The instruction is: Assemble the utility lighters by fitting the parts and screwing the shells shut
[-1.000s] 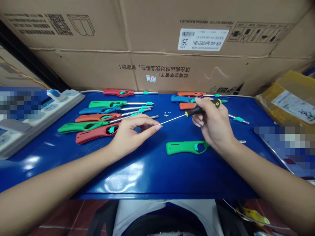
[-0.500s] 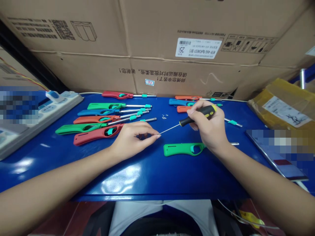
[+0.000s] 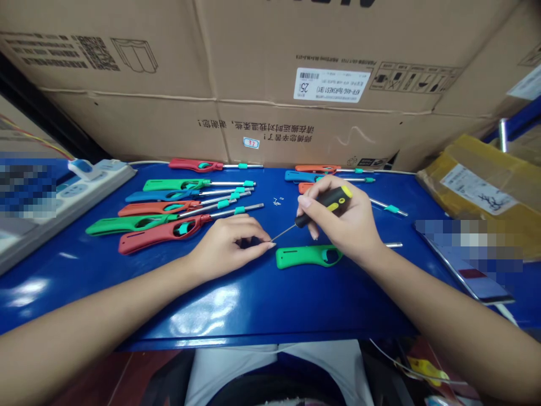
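Note:
My right hand [image 3: 346, 225] grips a screwdriver [image 3: 323, 206] with a black and yellow handle, its thin shaft slanting down to the left. My left hand [image 3: 228, 242] pinches its fingertips together at the shaft's tip, over the blue table [image 3: 262, 304]; what they pinch is too small to make out. A green long-nosed lighter [image 3: 304, 255] lies flat just below the tip and under my right hand. Several tiny screws [image 3: 278, 201] lie loose behind the hands.
Several red, green and blue lighters [image 3: 169, 217] lie in a row at the left, more [image 3: 321, 172] behind my right hand. A power strip [image 3: 80, 180] sits far left. Cardboard boxes [image 3: 270, 79] wall the back, a taped parcel [image 3: 482, 186] at right.
Both hands have come down and nearer together; the screwdriver tip now sits lower, close to the green lighter's left end. The view has shifted a little.

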A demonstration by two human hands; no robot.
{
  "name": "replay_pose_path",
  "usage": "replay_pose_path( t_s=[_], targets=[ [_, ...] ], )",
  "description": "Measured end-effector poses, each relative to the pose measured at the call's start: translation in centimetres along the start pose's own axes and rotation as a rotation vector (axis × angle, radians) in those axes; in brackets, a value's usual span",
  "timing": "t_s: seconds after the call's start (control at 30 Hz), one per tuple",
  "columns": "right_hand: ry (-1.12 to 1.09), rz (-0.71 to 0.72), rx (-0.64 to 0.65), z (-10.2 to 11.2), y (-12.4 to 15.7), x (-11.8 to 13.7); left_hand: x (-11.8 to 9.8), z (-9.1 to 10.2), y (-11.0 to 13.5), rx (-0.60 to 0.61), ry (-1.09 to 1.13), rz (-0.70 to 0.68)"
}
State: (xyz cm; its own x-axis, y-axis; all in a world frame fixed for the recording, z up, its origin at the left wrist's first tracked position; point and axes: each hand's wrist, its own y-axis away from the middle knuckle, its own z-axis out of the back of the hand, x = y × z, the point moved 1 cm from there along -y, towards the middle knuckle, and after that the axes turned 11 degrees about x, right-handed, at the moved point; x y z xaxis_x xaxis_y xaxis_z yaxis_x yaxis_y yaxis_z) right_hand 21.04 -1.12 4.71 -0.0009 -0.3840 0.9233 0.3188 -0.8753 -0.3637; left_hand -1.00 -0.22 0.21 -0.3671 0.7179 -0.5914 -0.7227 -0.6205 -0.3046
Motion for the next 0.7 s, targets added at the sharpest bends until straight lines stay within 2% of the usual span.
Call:
replay_pose_path(
  t_s=[0.13, 0.37, 0.5, 0.7],
  targets=[
    [-0.009, -0.006, -0.021, 0.3, -0.1, 0.5, -0.2, -0.1, 0.0, 0.043, -0.008, 0.002],
    [-0.156, -0.013, -0.033, 1.7, -1.1, 1.4, -0.6, -0.3, 0.2, 0.045, -0.053, 0.006],
    [-0.072, 0.037, -0.090, 2.0, -1.0, 1.5, -0.6, -0.4, 0.3, 0.048, -0.083, 0.000],
    [0.095, 0.087, -0.156, 1.1, -0.2, 1.0, -0.8, -0.4, 0.4, 0.112, -0.107, -0.011]
  ],
)
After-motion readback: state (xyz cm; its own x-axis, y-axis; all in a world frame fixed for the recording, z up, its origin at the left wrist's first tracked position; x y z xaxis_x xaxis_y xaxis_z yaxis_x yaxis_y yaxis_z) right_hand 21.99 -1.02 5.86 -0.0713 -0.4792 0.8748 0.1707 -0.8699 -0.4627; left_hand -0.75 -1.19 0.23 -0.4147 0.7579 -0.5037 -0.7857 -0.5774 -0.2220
